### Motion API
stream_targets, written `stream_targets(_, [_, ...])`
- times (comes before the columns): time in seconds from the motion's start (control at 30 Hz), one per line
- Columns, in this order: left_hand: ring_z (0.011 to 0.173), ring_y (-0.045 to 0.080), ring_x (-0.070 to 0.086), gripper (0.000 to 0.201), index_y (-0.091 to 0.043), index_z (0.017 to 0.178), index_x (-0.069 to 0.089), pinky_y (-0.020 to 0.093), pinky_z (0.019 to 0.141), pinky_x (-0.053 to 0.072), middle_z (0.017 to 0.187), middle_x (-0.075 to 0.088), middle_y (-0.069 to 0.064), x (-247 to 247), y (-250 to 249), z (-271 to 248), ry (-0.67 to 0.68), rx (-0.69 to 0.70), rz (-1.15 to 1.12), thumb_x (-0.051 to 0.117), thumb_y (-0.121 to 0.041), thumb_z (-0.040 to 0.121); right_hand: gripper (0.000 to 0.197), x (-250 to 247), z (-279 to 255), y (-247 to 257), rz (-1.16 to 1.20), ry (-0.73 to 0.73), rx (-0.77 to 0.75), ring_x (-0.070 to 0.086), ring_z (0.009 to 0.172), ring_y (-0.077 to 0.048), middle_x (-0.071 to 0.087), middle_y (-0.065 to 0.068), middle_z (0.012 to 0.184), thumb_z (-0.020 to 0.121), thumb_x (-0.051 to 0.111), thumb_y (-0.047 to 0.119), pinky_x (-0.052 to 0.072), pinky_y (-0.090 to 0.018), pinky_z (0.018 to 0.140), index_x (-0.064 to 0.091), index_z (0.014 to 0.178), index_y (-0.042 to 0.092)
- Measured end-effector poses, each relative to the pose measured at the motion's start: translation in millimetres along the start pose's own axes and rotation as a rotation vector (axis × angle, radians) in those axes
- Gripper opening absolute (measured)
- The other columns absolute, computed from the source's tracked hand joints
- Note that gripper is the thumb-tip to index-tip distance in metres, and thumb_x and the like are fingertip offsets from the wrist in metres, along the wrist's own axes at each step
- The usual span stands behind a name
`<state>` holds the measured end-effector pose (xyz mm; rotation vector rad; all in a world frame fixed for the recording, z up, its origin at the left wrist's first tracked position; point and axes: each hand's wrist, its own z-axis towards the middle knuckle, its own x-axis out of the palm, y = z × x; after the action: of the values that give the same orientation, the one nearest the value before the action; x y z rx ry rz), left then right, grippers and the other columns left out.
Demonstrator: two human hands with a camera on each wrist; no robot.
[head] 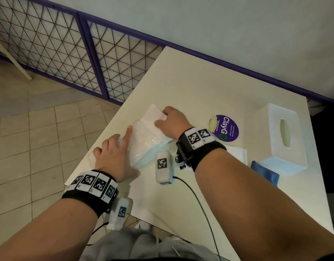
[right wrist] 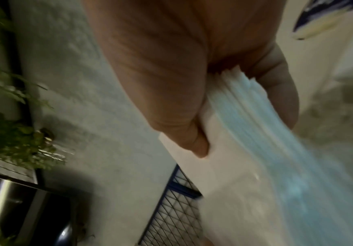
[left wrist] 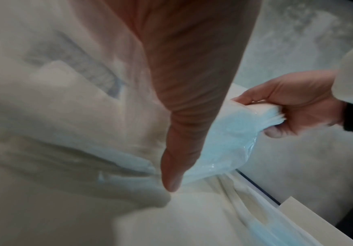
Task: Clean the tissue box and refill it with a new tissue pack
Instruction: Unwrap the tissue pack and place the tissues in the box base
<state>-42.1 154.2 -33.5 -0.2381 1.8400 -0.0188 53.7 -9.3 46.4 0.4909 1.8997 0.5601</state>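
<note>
Currently unwrapping: on the surface [head: 200, 87], fingers of the right hand [head: 171, 121] clamp the tissue stack [head: 155, 113]; the left hand [head: 115, 157] pins its plastic wrapper [head: 143, 157], index straight, others curled; next, probably sliding the stack free toward the tissue box [head: 283, 136], well apart.

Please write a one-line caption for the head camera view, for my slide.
Left hand and right hand grip the tissue pack on the table; the tissue box stands nearby.
</note>
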Motion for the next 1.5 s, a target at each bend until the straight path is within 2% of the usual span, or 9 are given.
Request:
stream_targets(0.2, [0.141, 0.03, 0.018, 0.138, -0.04, 0.145, -0.024, 0.051, 0.11, 0.023, 0.156, 0.015, 0.009, -17, -10, 19, -0.036, -0.005, -0.005, 0.076, -0.062, 0.054, 0.033, -83, -26, 0, -0.066, -0.331, -0.114, 0.053, 0.09, -0.024, 0.061, -0.008, 0.111, 0.091, 0.054, 0.025, 0.038, -0.026, 0.075, 0.048, 0.121, 0.012])
stream_targets(0.33, [0.147, 0.034, -0.01, 0.145, -0.035, 0.147, -0.024, 0.056, 0.115, 0.002, 0.16, -0.014, 0.014, -37, -29, 28, 0.014, 0.004, -0.084, 0.073, -0.078, 0.048, 0.037, -130, -49, -22, -0.056, -0.496, -0.144, 0.054, 0.095, -0.021, 0.06, -0.006, 0.118, 0.09, 0.057, 0.032, 0.036, -0.024, 0.078, 0.049, 0.122, 0.014])
stream_targets(0.47, [0.147, 0.015, 0.009, 0.119, -0.024, 0.153, -0.003, 0.031, 0.115, 0.015, 0.162, 0.002, 0.002, -59, -83, 29, -0.063, 0.219, -0.915, 0.072, -0.06, 0.069, 0.036, -146, -70, -63, 0.18, -0.536, -0.082, 0.063, 0.101, -0.021, 0.067, -0.002, 0.112, 0.084, 0.064, 0.035, 0.051, -0.037, 0.09, 0.056, 0.114, 0.017])
stream_targets(0.63, [0.128, 0.02, 0.05, 0.123, -0.019, 0.151, 0.012, 0.041, 0.111, 0.034, 0.137, 0.051, 0.002, -50, -131, 43, 0.367, 0.033, -1.608, 0.084, -0.051, 0.057, 0.025, -135, -96, -116, 0.483, -0.513, 0.034, 0.069, 0.084, -0.011, 0.071, 0.007, 0.095, 0.086, 0.067, 0.027, 0.056, -0.033, 0.081, 0.058, 0.107, 0.018])
stream_targets(0.83, [0.109, 0.024, 0.064, 0.061, -0.021, 0.131, 0.047, 0.047, 0.1, 0.048, 0.12, 0.065, 0.007, -27, -155, 46, 0.179, 0.231, -1.354, 0.075, -0.01, 0.078, 0.041, -101, -111, -170, 0.489, -0.464, 0.15, 0.062, 0.11, -0.017, 0.066, 0.002, 0.117, 0.085, 0.065, 0.036, 0.049, -0.038, 0.099, 0.055, 0.119, 0.017])
stream_targets(0.97, [0.12, 0.022, 0.054, 0.091, -0.035, 0.137, 0.036, 0.038, 0.102, 0.045, 0.127, 0.052, 0.0, -15, -157, 45, 0.174, 0.287, -1.376, 0.084, -0.017, 0.061, 0.018, -88, -115, -185, 0.545, -0.511, 0.153, 0.064, 0.086, -0.01, 0.067, 0.012, 0.089, 0.089, 0.063, 0.015, 0.052, -0.033, 0.089, 0.06, 0.099, 0.03])
stream_targets(1.17, [0.13, 0.015, 0.039, 0.142, -0.036, 0.151, 0.0, 0.039, 0.106, 0.038, 0.144, 0.032, -0.003, 7, -155, 38, 0.282, 0.17, -1.447, 0.091, -0.023, 0.042, 0.029, -120, -115, -142, -0.001, -0.425, -0.096, 0.061, 0.094, -0.023, 0.066, -0.001, 0.099, 0.092, 0.057, 0.031, 0.044, -0.027, 0.078, 0.059, 0.115, 0.014])
stream_targets(1.37, [0.127, 0.027, 0.05, 0.121, -0.028, 0.151, 0.017, 0.051, 0.105, 0.039, 0.14, 0.049, 0.011, 18, -161, 36, 0.424, 0.205, -1.78, 0.085, 0.004, 0.056, 0.032, -124, -115, -71, -0.324, -0.326, -0.331, 0.063, 0.086, -0.024, 0.069, -0.002, 0.094, 0.089, 0.053, 0.033, 0.053, -0.034, 0.073, 0.057, 0.119, 0.022])
stream_targets(1.5, [0.111, 0.021, 0.059, 0.093, -0.008, 0.144, 0.032, 0.03, 0.088, 0.053, 0.122, 0.059, 0.009, 19, -157, 36, 0.491, 0.262, -2.02, 0.067, 0.014, 0.061, 0.025, -113, -122, -58, -0.259, -0.234, -0.4, 0.059, 0.076, -0.02, 0.068, 0.001, 0.083, 0.086, 0.056, 0.03, 0.052, -0.035, 0.068, 0.061, 0.11, 0.024])
